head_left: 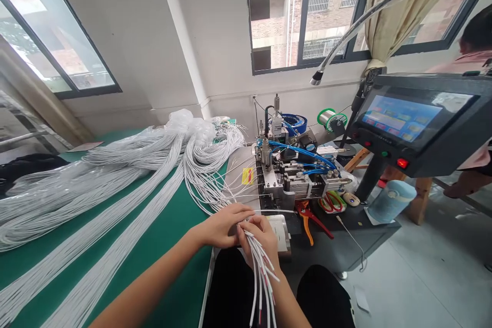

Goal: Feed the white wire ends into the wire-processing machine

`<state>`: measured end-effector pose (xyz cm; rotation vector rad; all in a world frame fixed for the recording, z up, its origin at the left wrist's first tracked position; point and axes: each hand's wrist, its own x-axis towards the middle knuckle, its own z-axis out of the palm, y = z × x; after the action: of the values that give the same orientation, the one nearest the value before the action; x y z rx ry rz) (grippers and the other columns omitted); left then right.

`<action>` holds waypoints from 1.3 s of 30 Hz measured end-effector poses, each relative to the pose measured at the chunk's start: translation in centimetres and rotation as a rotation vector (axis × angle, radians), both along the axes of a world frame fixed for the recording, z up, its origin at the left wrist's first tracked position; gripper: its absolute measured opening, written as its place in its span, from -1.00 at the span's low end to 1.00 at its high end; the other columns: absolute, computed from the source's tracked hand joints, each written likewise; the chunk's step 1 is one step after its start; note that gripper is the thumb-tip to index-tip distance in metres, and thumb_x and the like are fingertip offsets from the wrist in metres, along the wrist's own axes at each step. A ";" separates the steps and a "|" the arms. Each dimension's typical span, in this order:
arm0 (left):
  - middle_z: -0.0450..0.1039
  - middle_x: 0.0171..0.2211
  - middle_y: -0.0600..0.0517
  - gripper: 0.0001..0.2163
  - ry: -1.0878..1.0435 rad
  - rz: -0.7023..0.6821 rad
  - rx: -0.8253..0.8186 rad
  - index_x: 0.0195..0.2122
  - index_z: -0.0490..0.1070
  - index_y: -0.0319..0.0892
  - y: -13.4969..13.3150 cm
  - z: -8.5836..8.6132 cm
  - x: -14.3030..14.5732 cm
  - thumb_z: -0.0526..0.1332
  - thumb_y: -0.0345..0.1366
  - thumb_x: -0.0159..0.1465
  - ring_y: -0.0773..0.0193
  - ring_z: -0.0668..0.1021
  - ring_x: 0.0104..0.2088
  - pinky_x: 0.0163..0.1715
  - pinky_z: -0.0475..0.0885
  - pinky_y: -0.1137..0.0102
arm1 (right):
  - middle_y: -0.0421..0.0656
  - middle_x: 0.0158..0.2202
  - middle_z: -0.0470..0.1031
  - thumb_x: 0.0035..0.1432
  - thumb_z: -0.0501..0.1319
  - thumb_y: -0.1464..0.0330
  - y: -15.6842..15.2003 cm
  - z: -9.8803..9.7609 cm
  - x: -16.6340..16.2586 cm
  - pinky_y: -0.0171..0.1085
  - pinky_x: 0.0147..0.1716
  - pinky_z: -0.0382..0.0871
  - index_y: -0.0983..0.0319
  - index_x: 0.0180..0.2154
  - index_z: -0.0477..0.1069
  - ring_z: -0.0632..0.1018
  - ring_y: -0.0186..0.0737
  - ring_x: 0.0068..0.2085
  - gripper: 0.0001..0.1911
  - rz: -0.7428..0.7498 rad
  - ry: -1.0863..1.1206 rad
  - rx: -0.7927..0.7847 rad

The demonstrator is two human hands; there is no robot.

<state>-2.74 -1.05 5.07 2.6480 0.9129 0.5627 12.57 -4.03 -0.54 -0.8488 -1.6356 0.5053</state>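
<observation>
A bundle of thin white cables (262,274) hangs down over my lap, its loose ends pointing toward me; a few tips show red. My right hand (265,233) is closed around this bundle. Beside it, my left hand (226,225) pinches the cables at the upper end of the bundle, its fingers partly covering them. One white cable sticks out rightward past the fingers toward the machine (295,169), which has metal heads and blue air tubes. More white cables (209,184) lie from my left hand back across the green tabletop (169,230).
Long plastic-wrapped cable bundles (126,159) cover the left table. Orange-handled cutters (307,220), red-handled scissors (331,202) and a blue container (392,200) sit at the right. A control screen (403,118) and a bendable lamp (317,77) overhang there. Another person (476,46) is at far right.
</observation>
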 end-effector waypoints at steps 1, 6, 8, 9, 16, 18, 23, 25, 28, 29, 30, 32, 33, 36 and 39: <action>0.44 -0.03 -0.11 -0.61 -0.033 0.009 0.050 0.07 0.37 -0.13 0.3 -0.7 0.3 0.18 -0.28 0.19 0.13 0.48 -0.03 0.02 0.39 0.25 | -0.12 -0.37 0.42 0.17 0.18 0.38 -0.1 0.2 0.0 -0.31 -0.40 0.47 0.24 -0.30 0.55 0.52 -0.25 -0.39 -0.83 0.020 -0.004 -0.002; 0.52 -0.27 -0.06 -0.76 -0.288 0.134 0.324 -0.05 0.43 -0.15 1.9 -4.0 2.0 0.11 -0.25 0.31 0.24 0.56 -0.28 -0.25 0.47 0.36 | -0.07 -0.09 0.50 0.23 0.05 0.42 -0.3 0.9 2.8 -0.20 -0.16 0.51 0.13 -0.05 0.49 0.55 -0.11 -0.09 -0.67 0.099 -0.056 0.006; 0.51 -0.28 -0.06 -0.75 -0.325 0.208 0.398 -0.01 0.42 -0.15 2.0 -4.5 2.4 0.06 -0.30 0.35 0.24 0.55 -0.29 -0.27 0.47 0.37 | -0.03 0.00 0.48 0.23 0.06 0.43 -0.3 0.9 5.2 -0.17 -0.08 0.48 0.14 -0.01 0.47 0.54 -0.10 -0.06 -0.65 0.101 -0.082 -0.022; 0.51 -0.27 -0.07 -0.74 -0.325 0.227 0.421 0.02 0.41 -0.15 1.9 -4.6 2.5 0.04 -0.33 0.36 0.24 0.55 -0.27 -0.26 0.46 0.36 | -0.03 -0.06 0.52 0.24 0.07 0.42 -0.3 0.8 6.5 -0.21 -0.16 0.50 0.14 -0.04 0.49 0.58 -0.14 -0.16 -0.68 0.078 -0.092 -0.071; 0.46 -0.27 -0.06 -0.70 -0.304 0.240 0.525 0.07 0.36 -0.17 1.1 -4.3 2.8 0.03 -0.44 0.34 0.24 0.49 -0.26 -0.26 0.45 0.36 | -0.14 -0.52 0.50 0.12 0.25 0.08 0.5 0.1 10.3 -0.33 -0.55 0.39 0.27 -0.27 0.54 0.48 -0.25 -0.54 -0.62 -0.107 0.182 -0.526; 0.46 -0.27 -0.05 -0.69 -0.297 0.218 0.529 0.10 0.33 -0.18 1.2 -4.4 2.7 0.03 -0.44 0.34 0.25 0.49 -0.27 -0.25 0.45 0.37 | -0.17 -0.53 0.48 0.10 0.27 0.05 0.9 0.0 9.9 -0.36 -0.58 0.34 0.28 -0.23 0.52 0.43 -0.31 -0.56 -0.59 -0.095 0.294 -0.567; 0.50 -0.26 -0.03 -0.65 -0.227 0.181 0.553 0.16 0.26 -0.16 1.4 -4.7 2.4 0.07 -0.41 0.35 0.26 0.51 -0.27 -0.24 0.46 0.35 | -0.25 -0.58 0.40 0.11 0.29 0.09 1.8 0.1 9.0 -0.38 -0.56 0.30 0.28 -0.27 0.46 0.37 -0.35 -0.56 -0.63 -0.123 0.463 -0.554; 0.50 -0.25 -0.04 -0.66 -0.200 0.167 0.560 0.15 0.28 -0.19 1.5 -4.7 2.3 0.11 -0.38 0.34 0.24 0.51 -0.28 -0.26 0.46 0.34 | -0.26 -0.57 0.40 0.08 0.32 0.13 2.3 0.0 8.9 -0.38 -0.56 0.30 0.27 -0.25 0.41 0.38 -0.36 -0.56 -0.65 -0.143 0.516 -0.540; 0.49 -0.29 -0.04 -0.70 -0.180 0.153 0.583 0.10 0.33 -0.22 1.5 -4.6 2.3 0.12 -0.38 0.34 0.25 0.49 -0.33 -0.31 0.44 0.35 | -0.24 -0.46 0.48 0.04 0.37 0.19 3.0 -0.1 8.8 -0.39 -0.56 0.32 0.23 -0.21 0.32 0.41 -0.37 -0.53 -0.62 -0.139 0.659 -0.500; 0.48 -0.32 -0.03 -0.72 -0.176 0.153 0.588 0.07 0.35 -0.21 1.5 -4.6 2.4 0.12 -0.37 0.34 0.26 0.49 -0.35 -0.33 0.44 0.36 | -0.23 -0.42 0.50 0.02 0.38 0.20 3.2 -0.2 8.7 -0.39 -0.56 0.32 0.22 -0.19 0.29 0.42 -0.38 -0.53 -0.60 -0.124 0.713 -0.498; 0.47 -0.35 -0.01 -0.76 -0.175 0.156 0.587 0.02 0.38 -0.21 1.5 -4.5 2.5 0.11 -0.37 0.35 0.27 0.48 -0.37 -0.34 0.43 0.37 | -0.22 -0.39 0.51 0.01 0.39 0.21 3.5 -0.2 8.7 -0.40 -0.56 0.33 0.21 -0.17 0.27 0.43 -0.38 -0.52 -0.57 -0.100 0.762 -0.506; 0.44 -0.39 0.01 -0.85 -0.190 0.174 0.572 -0.13 0.42 -0.20 1.5 -4.3 2.7 0.08 -0.38 0.36 0.30 0.46 -0.39 -0.36 0.41 0.39 | -0.23 -0.38 0.51 -0.02 0.41 0.24 3.8 -0.2 8.7 -0.41 -0.56 0.33 0.21 -0.13 0.29 0.42 -0.41 -0.53 -0.53 -0.040 0.832 -0.554; 0.43 -0.40 0.02 -0.86 -0.202 0.187 0.567 -0.21 0.41 -0.19 1.5 -4.2 2.8 0.06 -0.38 0.37 0.30 0.44 -0.40 -0.36 0.40 0.39 | -0.24 -0.40 0.51 -0.03 0.42 0.24 4.0 -0.1 8.7 -0.42 -0.57 0.32 0.22 -0.13 0.31 0.41 -0.42 -0.54 -0.53 -0.009 0.853 -0.589; 0.40 -0.43 0.04 -0.83 -0.228 0.223 0.587 -0.34 0.35 -0.19 1.5 -4.1 3.1 0.03 -0.40 0.37 0.32 0.42 -0.41 -0.38 0.38 0.41 | -0.25 -0.44 0.50 -0.07 0.45 0.26 4.3 0.2 8.5 -0.47 -0.60 0.27 0.24 -0.19 0.38 0.40 -0.46 -0.55 -0.57 0.053 0.897 -0.674; 0.40 -0.42 0.04 -0.84 -0.232 0.235 0.616 -0.34 0.33 -0.18 1.6 -4.3 3.1 0.03 -0.42 0.37 0.31 0.41 -0.40 -0.38 0.37 0.41 | -0.25 -0.45 0.50 -0.11 0.48 0.25 4.5 0.5 8.3 -0.49 -0.60 0.26 0.23 -0.23 0.41 0.39 -0.48 -0.55 -0.59 0.049 0.916 -0.692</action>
<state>0.39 0.56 0.79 2.9039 1.1255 1.3711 20.89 0.51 -0.02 -0.8666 -0.6202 1.3114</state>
